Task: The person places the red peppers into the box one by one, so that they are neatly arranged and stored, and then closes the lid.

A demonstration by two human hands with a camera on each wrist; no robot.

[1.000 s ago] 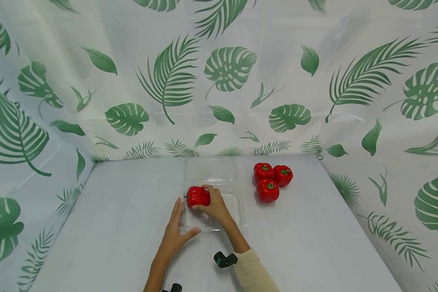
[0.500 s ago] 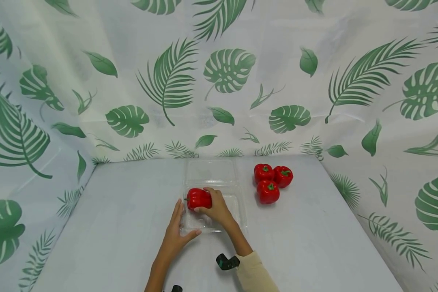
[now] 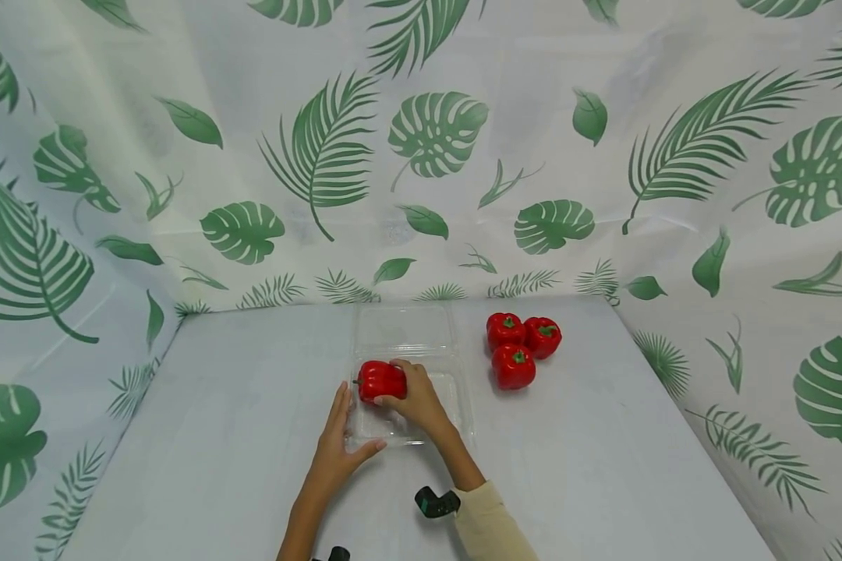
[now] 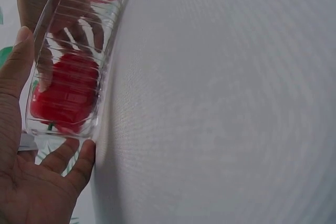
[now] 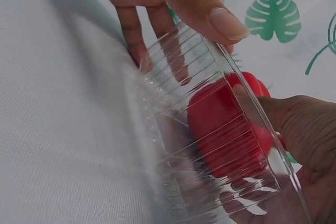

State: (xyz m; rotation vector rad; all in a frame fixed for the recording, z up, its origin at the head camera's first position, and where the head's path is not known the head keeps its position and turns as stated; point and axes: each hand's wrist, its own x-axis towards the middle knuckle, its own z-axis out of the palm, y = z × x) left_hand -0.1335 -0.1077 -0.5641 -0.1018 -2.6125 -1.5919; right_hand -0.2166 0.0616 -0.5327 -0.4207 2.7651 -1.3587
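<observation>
My right hand (image 3: 421,403) grips a red bell pepper (image 3: 382,382) inside the left part of a clear plastic clamshell container (image 3: 463,405). The pepper lies on its side, its green stem pointing left; thumb and fingers hold it from the right. Through the ribbed clear wall, the left wrist view shows the pepper (image 4: 65,98) near the container's corner. My left hand (image 3: 335,452) touches that near left corner with extended fingers along the left side. Its thumb (image 5: 226,24) is at the front rim in the right wrist view. The hinged lid (image 3: 403,326) lies folded back behind the base.
Three more red bell peppers stand close together right of the container: one at the front (image 3: 514,367), one behind it (image 3: 505,332) and one at the right (image 3: 543,336). A leaf-patterned sheet (image 3: 477,257) walls the white table (image 3: 589,467) at back and sides.
Over the last second, my right hand and the pepper have shifted very slightly right and nearer. Left hand and container have stayed in place.
</observation>
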